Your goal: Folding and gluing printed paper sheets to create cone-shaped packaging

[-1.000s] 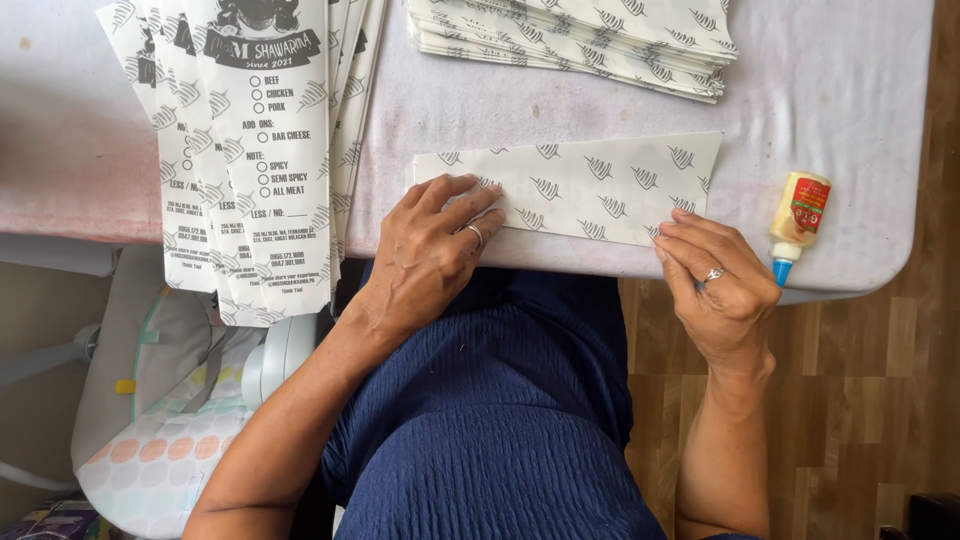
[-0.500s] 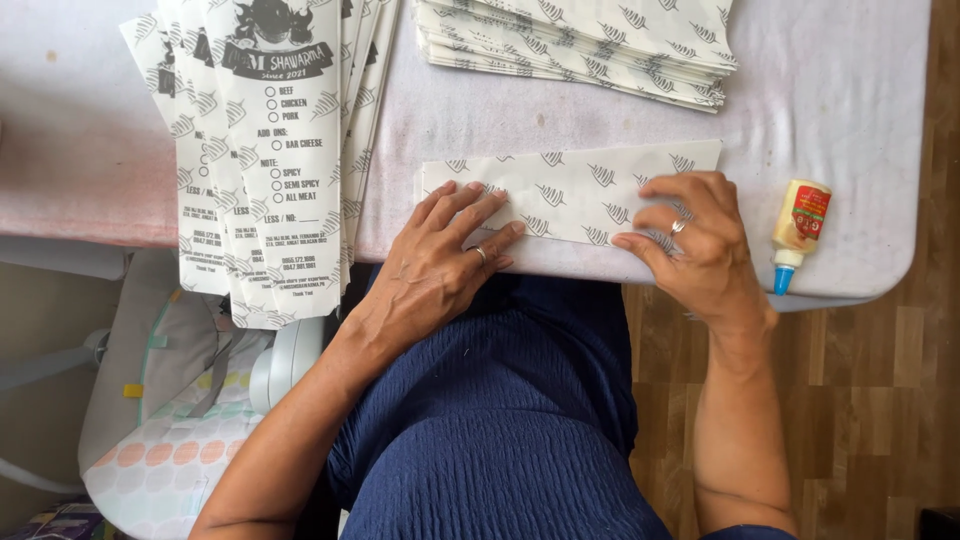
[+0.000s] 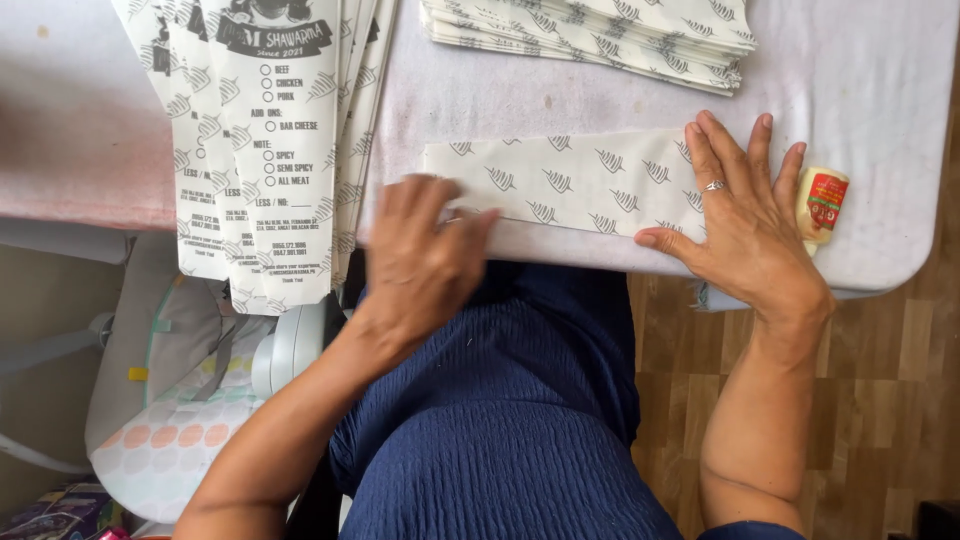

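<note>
A long folded paper strip [image 3: 570, 185], white with grey leaf prints, lies flat near the front edge of the pale table [image 3: 880, 90]. My right hand [image 3: 745, 225] presses flat on the strip's right end, fingers spread, a ring on one finger. My left hand [image 3: 425, 260] rests at the strip's left end, blurred, fingers touching its lower left corner. Neither hand grips anything.
A fanned pile of printed paper sleeves [image 3: 265, 140] hangs over the table's front edge at left. A stack of leaf-printed sheets [image 3: 600, 30] lies at the back. A small glue bottle [image 3: 822, 205] sits just right of my right hand. Wooden floor shows at right.
My right hand moved up from the table edge onto the strip's right end. My left hand slid leftward along the strip to its left end.
</note>
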